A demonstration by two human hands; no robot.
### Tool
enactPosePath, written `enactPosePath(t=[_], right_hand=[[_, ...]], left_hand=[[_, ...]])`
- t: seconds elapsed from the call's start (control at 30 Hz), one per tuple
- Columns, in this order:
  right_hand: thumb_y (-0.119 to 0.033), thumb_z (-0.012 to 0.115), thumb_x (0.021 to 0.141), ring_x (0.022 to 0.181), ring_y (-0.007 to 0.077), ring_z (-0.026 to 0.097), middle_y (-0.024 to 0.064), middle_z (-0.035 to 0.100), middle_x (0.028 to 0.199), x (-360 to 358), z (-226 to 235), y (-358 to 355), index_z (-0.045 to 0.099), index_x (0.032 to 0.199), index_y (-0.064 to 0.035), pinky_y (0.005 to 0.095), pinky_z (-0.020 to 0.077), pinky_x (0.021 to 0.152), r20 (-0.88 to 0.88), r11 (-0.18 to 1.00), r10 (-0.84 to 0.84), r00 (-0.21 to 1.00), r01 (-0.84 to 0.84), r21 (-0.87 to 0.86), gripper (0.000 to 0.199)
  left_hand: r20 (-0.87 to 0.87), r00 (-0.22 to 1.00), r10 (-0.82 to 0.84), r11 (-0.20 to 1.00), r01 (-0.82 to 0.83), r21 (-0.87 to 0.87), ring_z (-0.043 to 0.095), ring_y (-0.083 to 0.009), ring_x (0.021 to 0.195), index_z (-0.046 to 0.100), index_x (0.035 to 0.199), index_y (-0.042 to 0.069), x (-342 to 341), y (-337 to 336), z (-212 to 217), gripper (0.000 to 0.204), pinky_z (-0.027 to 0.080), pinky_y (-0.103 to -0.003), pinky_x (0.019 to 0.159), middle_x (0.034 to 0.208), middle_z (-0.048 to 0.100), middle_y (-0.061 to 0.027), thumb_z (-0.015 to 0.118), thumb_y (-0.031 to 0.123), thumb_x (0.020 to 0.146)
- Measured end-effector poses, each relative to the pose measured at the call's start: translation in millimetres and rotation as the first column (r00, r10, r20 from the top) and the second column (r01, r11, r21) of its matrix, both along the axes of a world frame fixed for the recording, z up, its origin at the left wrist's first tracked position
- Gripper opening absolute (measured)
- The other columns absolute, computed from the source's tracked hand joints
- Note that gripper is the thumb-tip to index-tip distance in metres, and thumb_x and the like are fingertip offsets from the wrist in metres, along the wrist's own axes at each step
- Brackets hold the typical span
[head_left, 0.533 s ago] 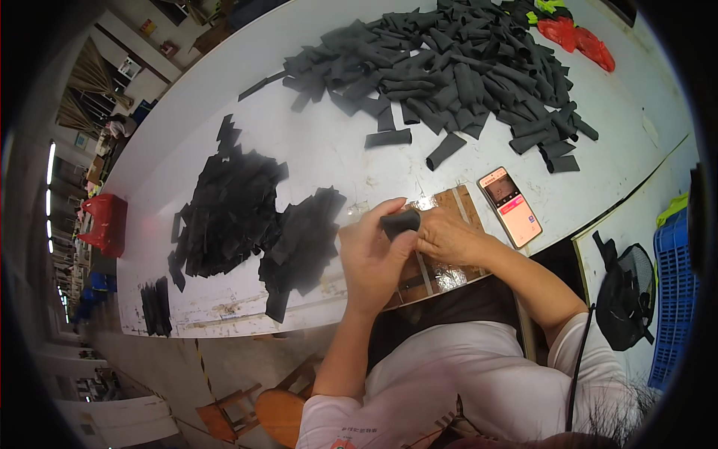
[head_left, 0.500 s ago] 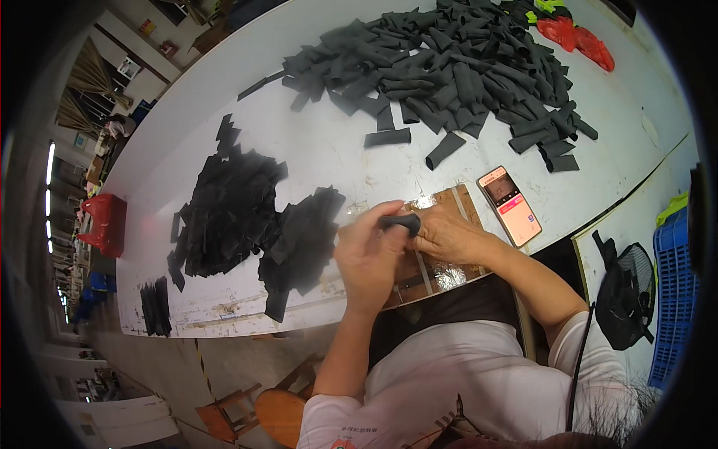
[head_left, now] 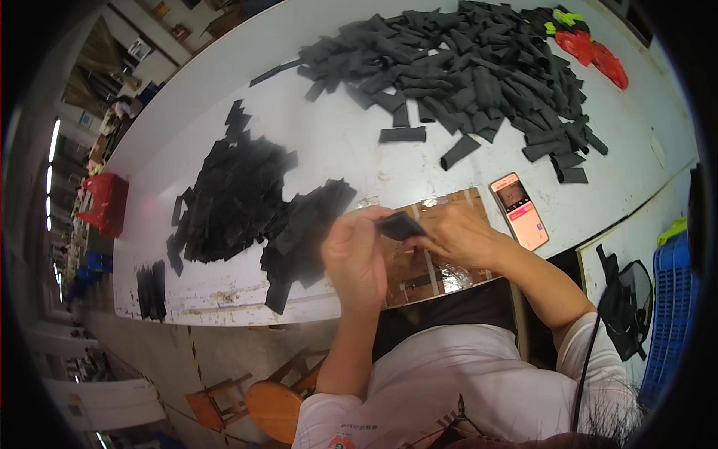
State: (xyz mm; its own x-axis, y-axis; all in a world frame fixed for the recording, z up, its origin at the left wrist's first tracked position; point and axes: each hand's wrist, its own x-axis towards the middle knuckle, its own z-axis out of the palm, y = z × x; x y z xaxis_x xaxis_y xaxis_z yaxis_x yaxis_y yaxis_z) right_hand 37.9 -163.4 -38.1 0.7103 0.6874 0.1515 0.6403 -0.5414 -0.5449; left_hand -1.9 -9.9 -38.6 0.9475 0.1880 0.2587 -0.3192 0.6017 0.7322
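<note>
You've got the black piece (head_left: 400,225) up between your hands, over the taped board (head_left: 458,278): left hand (head_left: 353,251) pinching its left end, right hand (head_left: 458,233) gripping the other with curled fingers. Looks light, soft and bendy to me, probably not fragile or slick, so holding it by the ends should work. Can't see its underside or your right fingertips properly, and your left fingers are kinda blurry.

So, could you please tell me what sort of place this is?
Probably a workshop or factory: a large white table bears heaps of similar dark pieces, with a blue crate nearby and strip lights beyond.
</note>
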Motion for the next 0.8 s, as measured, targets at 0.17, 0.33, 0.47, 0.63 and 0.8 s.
enactPosePath(t=[0.17,0.33,0.47,0.63,0.8], right_hand=[[-0.029,0.052,0.081,0.06,0.034,0.053,0.0167,0.055,0.063,-7,-7,-1,0.059,0.077,-0.0038,0.0399,0.0408,0.055,-0.168,0.957,-0.001,0.986,0.05,0.287,0.027],[-0.026,0.047,0.083,0.054,0.0206,0.051,0.0087,0.053,0.058,25,37,-5,0.053,0.067,-0.0027,0.0318,0.0384,0.052,-0.063,0.968,0.028,0.998,-0.011,0.25,0.029],[-0.03,0.042,0.086,0.051,0.0054,0.04,-0.0013,0.046,0.057,85,60,-16,0.056,0.081,-0.0023,0.0195,0.0321,0.048,-0.277,0.738,-0.299,0.913,0.406,0.54,0.032],[-0.021,0.046,0.083,0.05,0.0045,0.043,-0.0002,0.05,0.058,4,27,-9,0.058,0.08,-0.001,0.0189,0.0335,0.045,-0.294,0.673,-0.364,0.884,0.468,0.573,0.024],[-0.013,0.051,0.081,0.05,0.0121,0.048,0.0062,0.051,0.057,-55,1,-1,0.055,0.073,0.0014,0.0249,0.0381,0.047,-0.431,0.784,-0.158,0.888,0.379,0.492,0.017]], left_hand=[[-0.003,1.0,0.013,0.987,-0.013,0.158,0.052,-0.0115,0.08,0.054,0.088,-0.004,-1,-5,2,0.012,0.041,-0.023,0.074,0.087,0.058,-0.0093,0.047,0.005,0.085],[-0.031,0.957,0.289,0.847,-0.241,0.474,0.051,-0.0082,0.074,0.055,0.087,-0.003,-12,9,-17,0.011,0.04,-0.02,0.07,0.085,0.058,-0.0065,0.049,0.005,0.084],[0.235,0.738,0.632,0.166,-0.426,0.889,0.051,-0.0152,0.075,0.055,0.092,0.001,-3,57,-59,0.021,0.042,-0.025,0.065,0.089,0.056,-0.0092,0.055,0.0,0.071],[0.397,0.703,0.59,-0.417,-0.156,0.896,0.045,-0.0288,0.095,0.051,0.098,0.003,16,116,-81,0.034,0.036,-0.036,0.077,0.095,0.052,-0.0116,0.059,0.003,0.065],[0.386,0.799,0.462,-0.438,-0.173,0.882,0.056,-0.0284,0.077,0.061,0.075,-0.001,24,135,-86,0.007,0.042,-0.034,0.071,0.075,0.06,-0.0136,0.057,0.003,0.07]])
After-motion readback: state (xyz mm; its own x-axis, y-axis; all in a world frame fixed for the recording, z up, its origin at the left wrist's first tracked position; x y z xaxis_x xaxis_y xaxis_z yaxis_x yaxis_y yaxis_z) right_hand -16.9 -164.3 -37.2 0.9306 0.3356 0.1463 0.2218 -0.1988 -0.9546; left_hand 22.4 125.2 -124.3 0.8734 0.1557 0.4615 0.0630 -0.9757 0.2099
